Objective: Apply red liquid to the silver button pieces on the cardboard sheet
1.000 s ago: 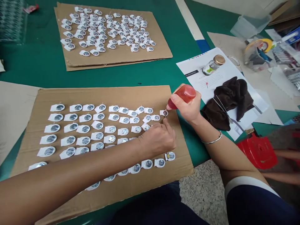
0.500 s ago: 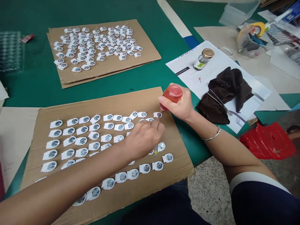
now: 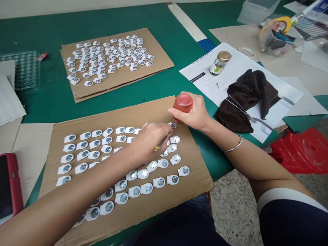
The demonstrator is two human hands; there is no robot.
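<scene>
My right hand [image 3: 193, 111] is wrapped round a red squeeze bottle [image 3: 183, 102]. The bottle is upside down, its base towards me, over the upper right corner of a cardboard sheet [image 3: 151, 218]. Under its hidden tip lies a small round silver piece on a white paper tab [image 3: 173, 125]. My left hand [image 3: 153, 141] is closed just left of the bottle, fingers curled near that piece. A thin tool with a yellow end [image 3: 157, 148] sticks out below this hand; its kind is unclear. Rows of similar tabbed pieces [image 3: 147, 188] cover the sheet, some hidden by my left arm.
Behind, a second cardboard stack [image 3: 164, 61] bears many tabbed pieces. To the right, a lidded glass jar [image 3: 220, 63], dark brown cloth [image 3: 251, 92] and metal tweezers [image 3: 241, 111] lie on printed paper. A red-cased phone [image 3: 15, 184] is at left, a red stool [image 3: 302, 152] at right.
My left hand has shifted slightly left and up, and the tool's yellow end has swung up and left. The bottle has moved slightly left. The view has shifted, showing the phone at left.
</scene>
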